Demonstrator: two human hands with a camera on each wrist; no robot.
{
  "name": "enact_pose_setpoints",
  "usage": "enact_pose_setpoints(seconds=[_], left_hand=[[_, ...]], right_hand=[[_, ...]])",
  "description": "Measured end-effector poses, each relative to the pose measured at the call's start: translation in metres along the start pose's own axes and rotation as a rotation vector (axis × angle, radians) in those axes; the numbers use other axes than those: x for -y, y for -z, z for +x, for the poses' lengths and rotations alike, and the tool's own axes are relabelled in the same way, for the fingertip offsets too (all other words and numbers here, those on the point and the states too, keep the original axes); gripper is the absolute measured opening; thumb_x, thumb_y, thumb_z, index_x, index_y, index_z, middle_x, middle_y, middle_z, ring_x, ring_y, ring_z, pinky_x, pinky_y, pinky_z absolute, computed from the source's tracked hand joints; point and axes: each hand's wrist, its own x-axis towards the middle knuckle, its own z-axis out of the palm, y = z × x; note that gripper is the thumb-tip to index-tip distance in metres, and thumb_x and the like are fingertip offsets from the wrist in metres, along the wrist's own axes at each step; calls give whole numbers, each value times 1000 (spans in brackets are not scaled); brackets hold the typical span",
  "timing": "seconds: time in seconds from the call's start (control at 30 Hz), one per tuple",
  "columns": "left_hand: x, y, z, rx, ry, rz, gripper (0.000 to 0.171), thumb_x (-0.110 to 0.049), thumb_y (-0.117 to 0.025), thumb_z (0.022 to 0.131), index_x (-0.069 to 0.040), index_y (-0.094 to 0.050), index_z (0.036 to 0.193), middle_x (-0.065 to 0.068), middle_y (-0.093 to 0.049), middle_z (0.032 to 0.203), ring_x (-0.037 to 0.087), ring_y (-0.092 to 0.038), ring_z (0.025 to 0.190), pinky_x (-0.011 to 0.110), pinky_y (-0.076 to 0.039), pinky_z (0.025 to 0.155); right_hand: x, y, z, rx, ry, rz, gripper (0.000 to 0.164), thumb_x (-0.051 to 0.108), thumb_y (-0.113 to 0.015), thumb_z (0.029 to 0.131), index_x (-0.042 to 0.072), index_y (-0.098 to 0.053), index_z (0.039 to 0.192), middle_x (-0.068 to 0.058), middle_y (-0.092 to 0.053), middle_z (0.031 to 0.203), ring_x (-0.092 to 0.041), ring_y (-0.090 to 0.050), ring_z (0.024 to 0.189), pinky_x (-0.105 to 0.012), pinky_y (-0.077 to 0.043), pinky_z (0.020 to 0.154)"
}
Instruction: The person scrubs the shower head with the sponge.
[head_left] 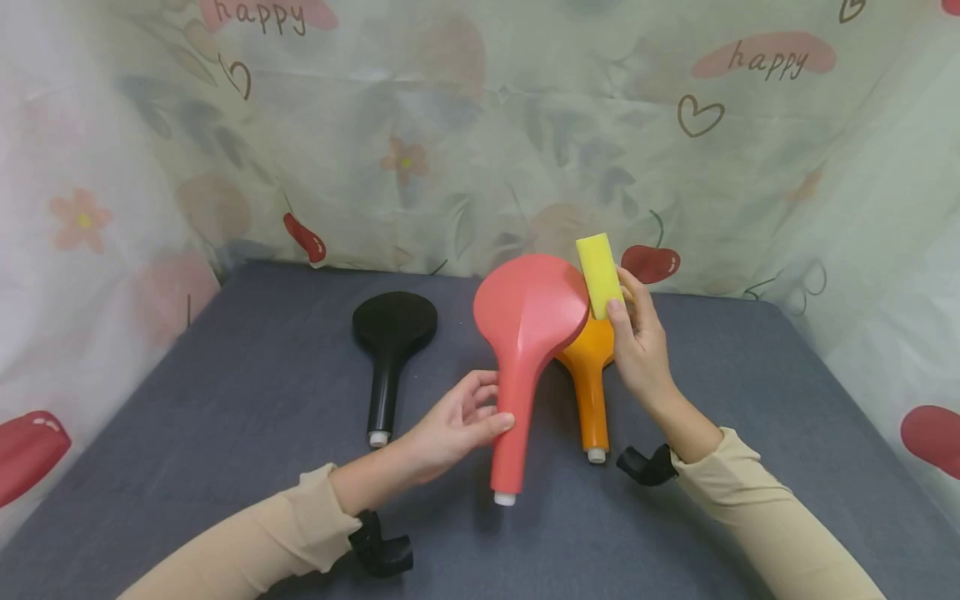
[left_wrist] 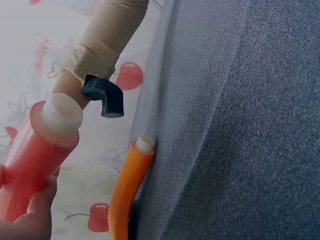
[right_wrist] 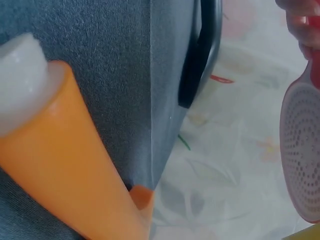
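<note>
The person's left hand (head_left: 457,425) is gripping the handle of the red shower head (head_left: 528,308), its thumb lying across the near side and its fingers curling behind. The left forearm, in a beige sleeve (head_left: 255,529), is slanting in from the near left corner of the table (head_left: 225,400). The hand is holding the shower head above the table, the round end tilting up toward the far edge, the white threaded end pointing toward the near edge.

The right hand (head_left: 643,350) is pinching a yellow sponge (head_left: 598,275), thumb in front and fingers behind, at the round end's right rim; whether the 2 are touching is unclear. That forearm is angling in from the near right corner.

2 more are lying on the table, handles pointing toward the near edge: a black shower head (head_left: 393,321) nearer the left edge and an orange shower head (head_left: 591,400), partly hidden, nearer the right.
</note>
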Motion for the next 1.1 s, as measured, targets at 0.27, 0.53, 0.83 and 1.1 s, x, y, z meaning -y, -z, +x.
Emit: enact_pose_setpoints(seconds=[0.27, 0.53, 0.83, 1.1], left_hand=[[-1, 2, 1, -43, -2, 7, 63, -22, -66, 87, 0, -28, 132, 3, -50, 118, 8, -60, 96, 26, -54, 85], [-1, 2, 0, -29, 13, 58, 60, -16, -64, 88, 1, -27, 133, 13, -46, 124, 7, -58, 98, 26, -52, 87], [-1, 2, 0, -53, -4, 151, 54, -8, -60, 89, 2, -29, 133, 24, -44, 127, 11, -57, 97, 27, -50, 88], [-1, 5, 2, -80, -34, 235, 51, -4, -58, 89, 5, -30, 131, 26, -45, 125, 13, -57, 97, 24, -49, 86]], right_hand=[[-1, -1, -11, 31, 0, -43, 47, 18, -38, 100, 24, -30, 146, -14, -43, 137, -18, -41, 105, -37, -37, 86], [-1, 3, 1, 31, -47, -10, 45, 28, -32, 102, 20, -31, 146, -10, -41, 143, -18, -43, 113, -29, -37, 95], [-1, 13, 8, 21, -130, 15, 47, 33, -29, 102, 12, -35, 144, -16, -45, 136, -18, -41, 111, -42, -33, 100], [-4, 20, 10, 10, -121, -24, 49, 36, -26, 102, 9, -40, 140, -17, -49, 130, -11, -42, 103, -42, -33, 96]])
